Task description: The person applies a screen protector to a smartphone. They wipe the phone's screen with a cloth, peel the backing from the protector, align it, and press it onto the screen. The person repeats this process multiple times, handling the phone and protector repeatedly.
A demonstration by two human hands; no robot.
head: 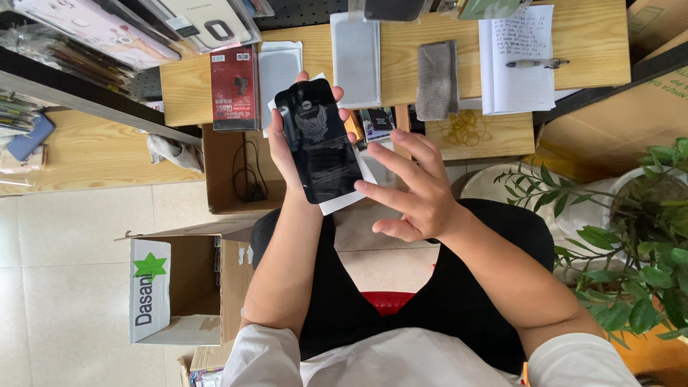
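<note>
Down low, the open cardboard box (188,283) with a green star on its flap sits on the pale tile floor by the person's knee. Up a little — the right hand (416,192) hangs with fingers spread wide, gripping nothing, thumb tip just at the edge of the flat black rectangular packet (319,140) with a pale winged emblem. The left hand (290,147) cups that packet from behind, tilted upright above the lap, a white sheet showing behind it. Beyond, on the wooden desk (588,43) — a folded grey cloth (437,80), a lined open notebook (517,61) with a pen across it.
</note>
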